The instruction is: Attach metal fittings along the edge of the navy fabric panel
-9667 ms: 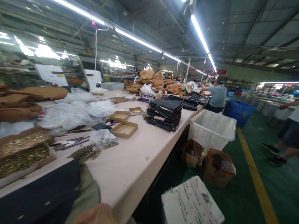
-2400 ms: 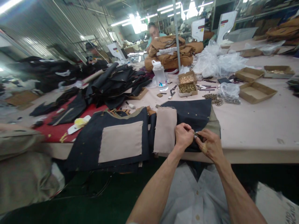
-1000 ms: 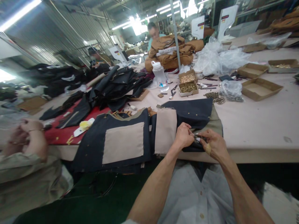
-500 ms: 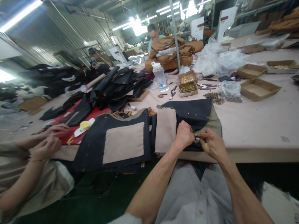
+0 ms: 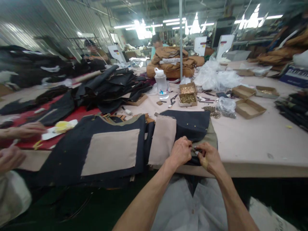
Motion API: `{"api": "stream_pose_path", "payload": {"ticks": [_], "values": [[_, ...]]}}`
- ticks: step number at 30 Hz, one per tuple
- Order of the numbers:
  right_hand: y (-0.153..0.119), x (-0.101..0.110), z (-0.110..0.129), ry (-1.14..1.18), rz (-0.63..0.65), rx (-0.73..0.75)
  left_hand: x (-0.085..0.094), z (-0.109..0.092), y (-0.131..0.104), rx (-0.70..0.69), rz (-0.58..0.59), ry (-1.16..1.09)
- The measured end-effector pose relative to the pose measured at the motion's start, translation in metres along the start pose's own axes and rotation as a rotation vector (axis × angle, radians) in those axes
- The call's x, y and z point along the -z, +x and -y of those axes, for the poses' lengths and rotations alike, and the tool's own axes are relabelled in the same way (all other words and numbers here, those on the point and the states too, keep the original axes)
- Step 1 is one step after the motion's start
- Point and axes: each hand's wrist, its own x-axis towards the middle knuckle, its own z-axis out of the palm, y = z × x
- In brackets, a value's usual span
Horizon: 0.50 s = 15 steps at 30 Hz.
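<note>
Part [image 5: 196, 150]: small, dark, metallic-looking; form mostly hidden by fingers. Right hand [image 5: 209, 156] pinches it, thumb against forefinger. Left hand [image 5: 181, 150] clenched at its left end; cannot tell whether it grips part or cloth [image 5: 185, 118]. Cloth: navy, lying at the table's [image 5: 252, 150] front edge; lower portion covered by both hands. Two gold dots [image 5: 188, 124] visible on it. Co-worker's hands [image 5: 31, 129], two, at left border, lower one cut off. Blue box [image 5: 295, 76] cut off at right.

Containers: two adjoining boxes [image 5: 188, 104] beyond the cloth, both holding brassy bits [image 5: 187, 98]; three open boxes [image 5: 250, 109] farther right, rightmost holding gold bits [image 5: 266, 92]. One clear bag [image 5: 225, 104], metal pieces inside. One bottle [image 5: 160, 80], upright.
</note>
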Motion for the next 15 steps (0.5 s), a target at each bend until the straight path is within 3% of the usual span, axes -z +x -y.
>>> {"api": "stream_pose_path", "payload": {"ticks": [3,6,9,11,15], "values": [[0.009,0.005,0.001,0.106,0.058,0.007,0.0,0.002,0.003,0.021,-0.01,0.058],[0.026,0.028,-0.014,0.298,0.102,-0.089,-0.003,0.004,0.004,0.042,-0.047,0.101],[0.055,0.059,-0.046,0.371,-0.035,-0.218,-0.008,0.006,0.002,0.05,-0.083,0.102],[0.079,0.075,-0.069,0.279,-0.126,-0.264,-0.01,0.009,0.001,0.044,-0.107,0.09],[0.136,0.09,-0.096,-0.097,-0.109,-0.262,-0.011,0.017,-0.002,0.003,-0.155,0.026]]}}
